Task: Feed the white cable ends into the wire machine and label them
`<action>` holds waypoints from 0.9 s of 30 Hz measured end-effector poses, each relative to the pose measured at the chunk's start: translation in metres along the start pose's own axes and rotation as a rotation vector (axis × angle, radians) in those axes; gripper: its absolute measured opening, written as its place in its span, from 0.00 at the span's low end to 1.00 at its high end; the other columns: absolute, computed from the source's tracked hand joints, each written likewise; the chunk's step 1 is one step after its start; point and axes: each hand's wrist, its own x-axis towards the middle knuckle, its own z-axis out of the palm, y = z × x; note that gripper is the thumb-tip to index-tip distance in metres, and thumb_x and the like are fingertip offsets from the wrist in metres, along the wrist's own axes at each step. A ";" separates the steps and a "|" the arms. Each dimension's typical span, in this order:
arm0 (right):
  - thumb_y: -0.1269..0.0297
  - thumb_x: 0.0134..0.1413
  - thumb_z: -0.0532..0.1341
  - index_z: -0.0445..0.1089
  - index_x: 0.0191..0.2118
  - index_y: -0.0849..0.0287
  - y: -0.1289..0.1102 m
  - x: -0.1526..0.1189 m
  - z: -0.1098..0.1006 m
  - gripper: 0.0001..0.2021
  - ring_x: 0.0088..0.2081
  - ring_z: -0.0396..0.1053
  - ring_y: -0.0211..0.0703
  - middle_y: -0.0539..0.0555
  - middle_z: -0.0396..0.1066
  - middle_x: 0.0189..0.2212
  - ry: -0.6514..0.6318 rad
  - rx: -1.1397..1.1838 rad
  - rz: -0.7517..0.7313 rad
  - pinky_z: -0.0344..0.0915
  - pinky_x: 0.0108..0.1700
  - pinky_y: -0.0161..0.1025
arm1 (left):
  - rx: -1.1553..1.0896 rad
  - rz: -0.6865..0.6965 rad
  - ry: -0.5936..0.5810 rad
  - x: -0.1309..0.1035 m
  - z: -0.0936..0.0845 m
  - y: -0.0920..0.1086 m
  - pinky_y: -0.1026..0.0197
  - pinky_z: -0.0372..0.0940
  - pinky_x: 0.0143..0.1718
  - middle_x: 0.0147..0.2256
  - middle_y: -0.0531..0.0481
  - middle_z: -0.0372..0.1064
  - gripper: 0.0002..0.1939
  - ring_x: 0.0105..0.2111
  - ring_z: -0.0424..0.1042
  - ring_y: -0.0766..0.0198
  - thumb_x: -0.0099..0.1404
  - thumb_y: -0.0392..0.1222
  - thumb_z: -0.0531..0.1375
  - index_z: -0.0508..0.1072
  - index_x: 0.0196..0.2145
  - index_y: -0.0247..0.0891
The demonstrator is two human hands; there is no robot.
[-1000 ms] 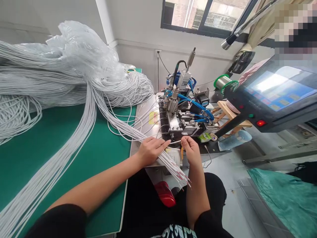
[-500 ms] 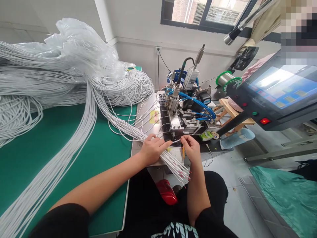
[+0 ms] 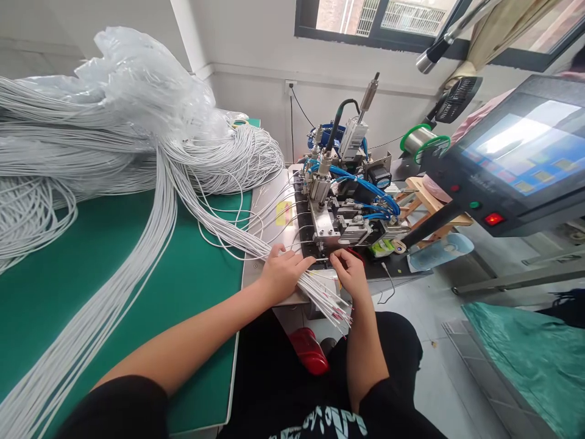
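My left hand (image 3: 284, 273) is closed over a bundle of white cables (image 3: 326, 300), whose reddish-tipped ends fan out toward my lap. Between my two hands a single white cable (image 3: 322, 260) stretches across, at the front edge of a metal machine (image 3: 322, 222). The fingertips of my right hand (image 3: 348, 268) pinch the end of that cable. Further back, the bundle runs up to the left over the metal plate (image 3: 273, 183). Several thin cables lead into the side of the machine.
A green table (image 3: 201, 366) at the left carries a large heap of white cables (image 3: 247, 155) with clear plastic (image 3: 150, 85) on top. On the right stand a control screen (image 3: 525, 152), a green-rimmed wire spool (image 3: 423, 143) and a wooden stool (image 3: 439, 204).
My right hand has shifted slightly left and the cable between my hands lies straighter, close to the machine's front. The view has moved a little.
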 end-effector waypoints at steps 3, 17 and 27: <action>0.58 0.60 0.55 0.62 0.27 0.58 0.007 0.003 0.002 0.12 0.27 0.57 0.37 0.47 0.58 0.23 -0.053 0.103 0.036 0.55 0.31 0.35 | 0.004 -0.012 -0.026 0.001 0.000 0.001 0.52 0.51 0.44 0.30 0.51 0.72 0.19 0.32 0.68 0.61 0.60 0.29 0.53 0.72 0.47 0.41; 0.53 0.56 0.58 0.58 0.24 0.57 0.018 0.004 0.012 0.16 0.25 0.52 0.37 0.46 0.53 0.21 -0.041 0.339 0.188 0.53 0.28 0.35 | 0.038 -0.042 -0.007 0.001 -0.001 0.002 0.48 0.50 0.46 0.31 0.49 0.73 0.17 0.33 0.68 0.58 0.60 0.31 0.55 0.74 0.45 0.42; 0.51 0.52 0.61 0.61 0.23 0.57 0.025 -0.004 0.020 0.17 0.23 0.52 0.35 0.45 0.55 0.19 0.032 0.502 0.319 0.51 0.26 0.34 | 0.039 -0.061 0.010 -0.001 0.000 0.002 0.48 0.51 0.47 0.36 0.47 0.74 0.10 0.38 0.68 0.57 0.60 0.34 0.56 0.74 0.38 0.40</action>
